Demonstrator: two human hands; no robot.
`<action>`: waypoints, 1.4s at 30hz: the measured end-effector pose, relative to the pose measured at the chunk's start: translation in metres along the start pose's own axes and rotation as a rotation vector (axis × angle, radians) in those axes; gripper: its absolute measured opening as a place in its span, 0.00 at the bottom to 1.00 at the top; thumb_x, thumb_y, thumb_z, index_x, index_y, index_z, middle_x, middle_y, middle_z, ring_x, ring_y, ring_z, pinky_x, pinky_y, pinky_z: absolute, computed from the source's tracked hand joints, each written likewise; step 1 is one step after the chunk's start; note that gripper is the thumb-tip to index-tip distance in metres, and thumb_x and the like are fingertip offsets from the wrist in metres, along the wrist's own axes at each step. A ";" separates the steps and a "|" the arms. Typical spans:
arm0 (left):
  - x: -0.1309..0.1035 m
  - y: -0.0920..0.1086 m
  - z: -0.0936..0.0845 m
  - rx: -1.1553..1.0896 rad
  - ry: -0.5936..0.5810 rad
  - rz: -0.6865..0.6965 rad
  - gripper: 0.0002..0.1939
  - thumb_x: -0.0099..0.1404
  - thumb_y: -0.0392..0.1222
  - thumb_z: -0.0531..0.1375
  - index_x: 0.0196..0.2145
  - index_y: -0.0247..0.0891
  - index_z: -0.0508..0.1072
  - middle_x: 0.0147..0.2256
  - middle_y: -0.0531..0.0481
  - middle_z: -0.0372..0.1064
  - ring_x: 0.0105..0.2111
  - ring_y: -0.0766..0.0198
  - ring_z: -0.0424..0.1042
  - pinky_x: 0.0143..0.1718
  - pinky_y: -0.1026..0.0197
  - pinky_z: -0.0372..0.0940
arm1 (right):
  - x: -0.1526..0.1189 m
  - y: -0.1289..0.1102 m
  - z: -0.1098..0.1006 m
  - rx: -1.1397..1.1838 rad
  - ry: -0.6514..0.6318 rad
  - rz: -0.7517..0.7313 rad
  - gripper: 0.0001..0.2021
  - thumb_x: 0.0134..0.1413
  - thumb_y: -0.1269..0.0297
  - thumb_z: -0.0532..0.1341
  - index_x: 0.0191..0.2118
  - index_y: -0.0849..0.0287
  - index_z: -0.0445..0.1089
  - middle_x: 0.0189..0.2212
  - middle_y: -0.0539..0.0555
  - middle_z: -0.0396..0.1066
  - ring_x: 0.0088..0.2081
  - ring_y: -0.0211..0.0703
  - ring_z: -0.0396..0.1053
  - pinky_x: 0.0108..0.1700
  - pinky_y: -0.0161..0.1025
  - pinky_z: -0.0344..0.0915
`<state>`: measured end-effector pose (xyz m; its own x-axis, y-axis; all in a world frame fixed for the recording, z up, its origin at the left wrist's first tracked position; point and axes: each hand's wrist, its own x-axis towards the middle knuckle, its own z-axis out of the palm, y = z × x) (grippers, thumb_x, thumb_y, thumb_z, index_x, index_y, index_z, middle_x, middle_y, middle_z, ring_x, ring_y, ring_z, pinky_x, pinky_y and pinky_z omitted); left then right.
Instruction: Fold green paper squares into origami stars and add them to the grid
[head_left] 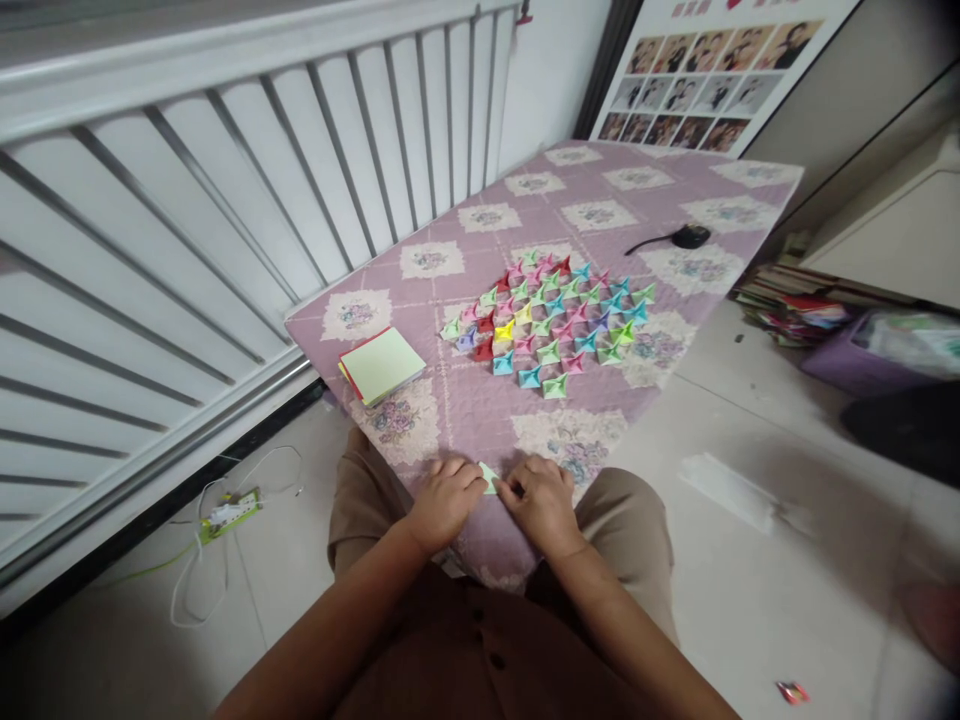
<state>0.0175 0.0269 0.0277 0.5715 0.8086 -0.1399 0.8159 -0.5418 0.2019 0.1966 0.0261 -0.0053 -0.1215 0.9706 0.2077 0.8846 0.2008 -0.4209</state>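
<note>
Being held on the tablecloth [480, 430]: a small green paper [488, 479].
Its edges are grasped by the fingers of the left hand [448, 500] and right hand [541, 500].

Open cloth lies on the desk [472, 400] between the paper stack [384, 365] at left and the folded-paper cluster [555, 325]. The cluster obstructs the middle; bare cloth continues beyond its far edge.

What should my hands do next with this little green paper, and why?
Probably press along its edge with the right hand while the left hand steadies it: the green paper lies small between both hands, fingers already touching it.
</note>
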 end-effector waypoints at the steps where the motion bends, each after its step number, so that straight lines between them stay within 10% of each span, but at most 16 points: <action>1: 0.000 0.000 0.000 -0.004 -0.006 0.011 0.14 0.72 0.41 0.46 0.48 0.45 0.69 0.50 0.49 0.66 0.50 0.59 0.59 0.48 0.55 0.52 | 0.000 0.000 0.000 -0.001 0.004 -0.002 0.11 0.51 0.60 0.63 0.23 0.57 0.68 0.27 0.50 0.66 0.36 0.43 0.60 0.39 0.40 0.46; 18: -0.003 -0.009 0.014 -0.111 0.025 0.002 0.17 0.70 0.38 0.50 0.54 0.49 0.66 0.55 0.53 0.64 0.52 0.60 0.58 0.50 0.54 0.52 | -0.013 0.012 -0.005 -0.051 0.069 0.052 0.08 0.56 0.61 0.59 0.28 0.55 0.71 0.30 0.52 0.68 0.37 0.45 0.60 0.42 0.42 0.48; 27: 0.000 -0.012 0.014 -0.163 0.027 -0.034 0.16 0.69 0.39 0.51 0.51 0.50 0.69 0.53 0.54 0.66 0.51 0.61 0.59 0.50 0.55 0.52 | -0.020 -0.013 0.001 0.008 -0.037 -0.381 0.11 0.62 0.68 0.54 0.44 0.56 0.72 0.35 0.54 0.71 0.37 0.42 0.62 0.43 0.40 0.55; 42: -0.005 -0.030 0.006 -0.218 0.048 -0.231 0.22 0.63 0.42 0.56 0.55 0.54 0.65 0.62 0.52 0.51 0.60 0.55 0.48 0.58 0.48 0.45 | -0.022 -0.006 0.007 -0.101 -0.082 -0.499 0.12 0.60 0.69 0.56 0.47 0.56 0.71 0.38 0.55 0.71 0.41 0.46 0.62 0.46 0.44 0.58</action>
<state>-0.0092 0.0377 0.0167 0.3640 0.9173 -0.1614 0.8828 -0.2846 0.3737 0.1903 0.0048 -0.0138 -0.5714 0.7677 0.2900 0.7482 0.6325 -0.2002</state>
